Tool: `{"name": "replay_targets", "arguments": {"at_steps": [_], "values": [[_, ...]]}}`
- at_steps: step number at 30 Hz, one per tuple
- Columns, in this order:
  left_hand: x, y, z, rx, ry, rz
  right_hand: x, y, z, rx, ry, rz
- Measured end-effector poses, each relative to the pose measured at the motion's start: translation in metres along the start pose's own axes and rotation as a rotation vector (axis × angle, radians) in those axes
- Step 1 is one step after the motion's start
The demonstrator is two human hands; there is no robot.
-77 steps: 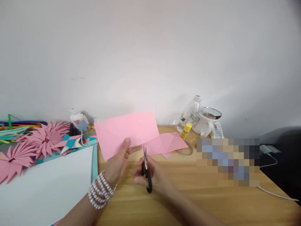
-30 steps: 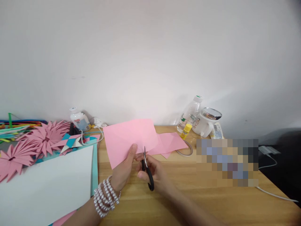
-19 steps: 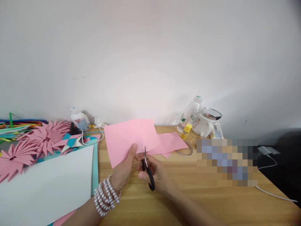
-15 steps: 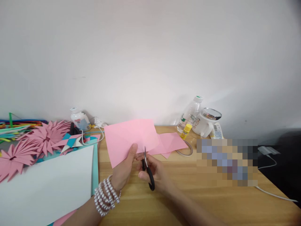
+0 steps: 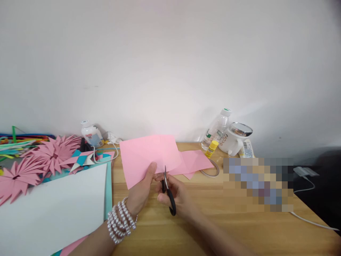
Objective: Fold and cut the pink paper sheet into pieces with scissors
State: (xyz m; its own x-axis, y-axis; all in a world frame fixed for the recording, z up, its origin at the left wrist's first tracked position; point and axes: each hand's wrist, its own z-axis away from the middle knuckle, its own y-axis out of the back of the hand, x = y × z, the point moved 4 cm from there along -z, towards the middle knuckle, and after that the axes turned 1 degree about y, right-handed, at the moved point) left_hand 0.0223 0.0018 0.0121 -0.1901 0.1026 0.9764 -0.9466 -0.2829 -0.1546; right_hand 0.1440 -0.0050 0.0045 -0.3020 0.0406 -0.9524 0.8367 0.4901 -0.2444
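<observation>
My left hand (image 5: pixel 145 179), with a bracelet of pearly beads (image 5: pixel 121 220) at the wrist, pinches the near edge of a pink sheet of paper (image 5: pixel 145 153). The thumb lies on top of the sheet and the fingers are mostly beneath it. Black-handled scissors (image 5: pixel 172 202) are in my right hand (image 5: pixel 178 195), their blades pointing away from me at the paper's near edge. One blade shows over the paper. More pink paper (image 5: pixel 197 160) lies on the table behind and to the right.
Left are folded pink paper flowers (image 5: pixel 54 156), a white sheet (image 5: pixel 66 202) and a white bottle (image 5: pixel 92 135). At the back right stand a clear bottle (image 5: pixel 217 129), a yellow glue stick (image 5: pixel 211 148) and a white mug (image 5: pixel 230 142). A blurred patch covers part of the wooden table (image 5: pixel 218 227).
Almost nothing differs. The whole view has shifted very slightly to the right; both hands keep the same hold on the paper and scissors.
</observation>
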Motion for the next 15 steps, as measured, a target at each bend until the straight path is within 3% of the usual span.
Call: {"name": "replay_targets", "arguments": {"at_steps": [4,13,15], "values": [[0.006,0.001,0.002,0.073,-0.039,-0.049,0.002,0.000,0.001,0.003,-0.004,-0.003],[0.011,0.000,0.003,0.059,-0.047,-0.059,-0.001,0.000,0.001,0.014,-0.019,0.020],[0.011,-0.002,0.004,0.008,-0.040,-0.031,0.000,0.001,0.001,0.015,-0.017,0.022]]}}
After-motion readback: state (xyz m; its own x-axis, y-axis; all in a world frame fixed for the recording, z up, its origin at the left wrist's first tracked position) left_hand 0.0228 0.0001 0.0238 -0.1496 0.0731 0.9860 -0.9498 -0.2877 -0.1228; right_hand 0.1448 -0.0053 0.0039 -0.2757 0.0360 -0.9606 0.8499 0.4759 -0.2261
